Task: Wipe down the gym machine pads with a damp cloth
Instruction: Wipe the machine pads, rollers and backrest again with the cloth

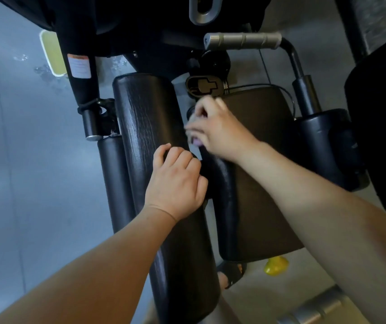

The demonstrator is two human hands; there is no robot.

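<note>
Left hand (175, 183) curls over the edge of the long pad (145, 113), steadying it, while the blurred right hand (217, 129) bunches the lilac cloth (196, 142) in the gap beside the seat pad (262, 183); cloth judged light and limp, best held wadded, both pads firm and slick.
</note>
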